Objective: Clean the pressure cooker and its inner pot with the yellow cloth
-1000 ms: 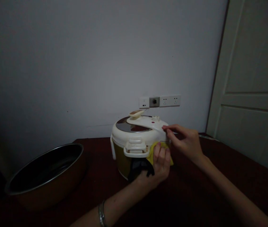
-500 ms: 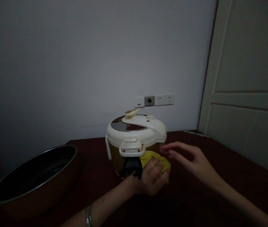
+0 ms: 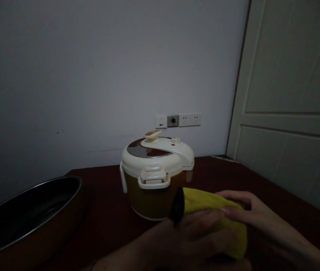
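Observation:
A cream and yellow pressure cooker [image 3: 156, 177] with its lid on stands on the dark red table [image 3: 112, 210] near the wall. In front of it, both hands hold a yellow cloth [image 3: 213, 210] with a black edge, clear of the cooker. My left hand [image 3: 194, 241] is under and around the cloth, fingers curled on it. My right hand [image 3: 241, 207] lies over the cloth's top right part, fingers pressed on it.
A large dark metal pan [image 3: 24, 222] sits at the left of the table. Wall sockets [image 3: 178, 120] are mounted behind the cooker. A white door [image 3: 290, 105] stands at the right.
My left hand pulled the yellow cloth off the cooker's side and toward me. My right hand left the lid handle and came down onto the cloth.

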